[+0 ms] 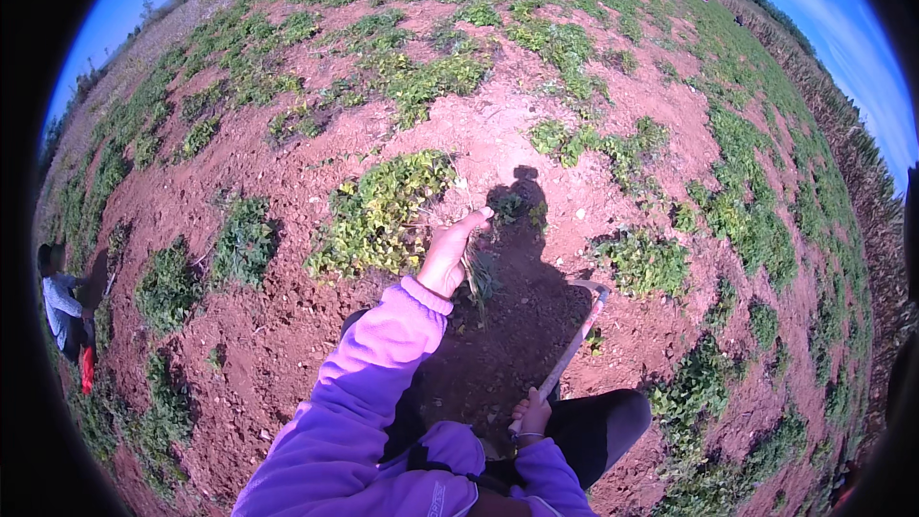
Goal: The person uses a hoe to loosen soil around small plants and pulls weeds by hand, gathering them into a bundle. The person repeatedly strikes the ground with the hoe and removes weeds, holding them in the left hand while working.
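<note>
My left hand, in a purple fleece sleeve, is closed around a bunch of thin plant stems in front of me. Some leaves hang below the fist, and pale stalks stick out above it. A leafy vine plant with yellow-green leaves lies just left of and beyond that hand. Lower right, my right hand grips the wooden handle of a hoe. The hoe's metal head is at the far end of the handle, near the ground, beside a low green plant.
Reddish, cloddy soil with scattered green vines surrounds me. At the far left a person in a light blue top is beside a red item. Several people are far off at the upper right. Dry standing stalks line the right edge.
</note>
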`<move>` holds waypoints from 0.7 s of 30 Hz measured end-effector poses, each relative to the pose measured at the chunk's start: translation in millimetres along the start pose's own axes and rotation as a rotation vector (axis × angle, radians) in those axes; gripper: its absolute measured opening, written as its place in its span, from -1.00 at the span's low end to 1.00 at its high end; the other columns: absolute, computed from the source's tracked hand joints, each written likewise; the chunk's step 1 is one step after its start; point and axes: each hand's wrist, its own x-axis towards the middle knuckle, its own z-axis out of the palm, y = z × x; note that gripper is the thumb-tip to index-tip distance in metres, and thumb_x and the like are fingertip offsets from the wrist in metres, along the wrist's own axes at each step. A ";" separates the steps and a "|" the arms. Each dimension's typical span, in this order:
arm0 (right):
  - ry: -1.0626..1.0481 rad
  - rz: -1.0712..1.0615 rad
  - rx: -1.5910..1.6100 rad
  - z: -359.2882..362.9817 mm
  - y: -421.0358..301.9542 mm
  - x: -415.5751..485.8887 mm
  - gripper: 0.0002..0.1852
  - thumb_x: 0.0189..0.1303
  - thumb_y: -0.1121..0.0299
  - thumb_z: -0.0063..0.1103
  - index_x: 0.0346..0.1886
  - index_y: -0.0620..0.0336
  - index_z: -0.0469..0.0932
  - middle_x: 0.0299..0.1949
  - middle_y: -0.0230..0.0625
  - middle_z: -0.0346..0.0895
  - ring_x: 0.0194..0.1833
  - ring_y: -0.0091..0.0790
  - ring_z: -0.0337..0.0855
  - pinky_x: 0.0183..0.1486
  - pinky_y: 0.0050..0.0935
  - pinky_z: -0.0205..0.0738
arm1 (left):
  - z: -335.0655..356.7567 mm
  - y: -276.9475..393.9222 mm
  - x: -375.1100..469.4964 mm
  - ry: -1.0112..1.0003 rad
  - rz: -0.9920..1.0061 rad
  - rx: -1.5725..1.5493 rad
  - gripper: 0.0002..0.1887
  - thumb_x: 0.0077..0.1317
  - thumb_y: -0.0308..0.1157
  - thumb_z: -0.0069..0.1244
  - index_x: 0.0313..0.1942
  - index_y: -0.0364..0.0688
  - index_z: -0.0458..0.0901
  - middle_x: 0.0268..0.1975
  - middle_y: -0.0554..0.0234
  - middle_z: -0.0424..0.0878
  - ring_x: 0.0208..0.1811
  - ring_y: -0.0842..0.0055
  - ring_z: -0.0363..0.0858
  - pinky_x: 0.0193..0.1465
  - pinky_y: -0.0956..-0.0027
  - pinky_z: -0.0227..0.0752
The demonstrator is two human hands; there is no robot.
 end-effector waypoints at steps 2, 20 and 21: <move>0.030 -0.173 -0.027 9.6 -18.8 -8.1 -0.79 0.28 0.26 0.01 -0.37 0.02 0.20 -0.70 -0.51 0.14 -0.78 -0.64 0.13 -0.79 -0.58 0.05 | 2.1 4.3 -0.8 -0.002 -0.009 -0.039 -0.79 0.11 -0.27 0.22 -0.37 -0.17 0.61 -0.44 0.42 0.57 -0.51 0.69 0.46 -0.48 0.59 0.31; -0.151 0.404 0.257 -8.3 13.6 16.8 -0.75 0.22 0.25 0.10 -0.43 -0.04 0.20 -0.68 -0.56 0.12 -0.74 -0.67 0.14 -0.74 -0.61 0.07 | -3.1 -11.7 12.7 0.018 -0.008 0.105 -0.79 0.12 -0.21 0.20 -0.41 -0.12 0.59 -0.42 0.41 0.56 -0.47 0.65 0.41 -0.43 0.57 0.26; -0.125 0.360 0.234 -6.0 11.2 15.7 -0.76 0.21 0.26 0.10 -0.42 -0.03 0.21 -0.68 -0.55 0.13 -0.75 -0.68 0.13 -0.75 -0.61 0.06 | -1.2 -10.2 11.7 0.019 -0.060 0.097 -0.79 0.12 -0.21 0.19 -0.38 -0.12 0.59 -0.41 0.42 0.56 -0.47 0.68 0.41 -0.45 0.59 0.24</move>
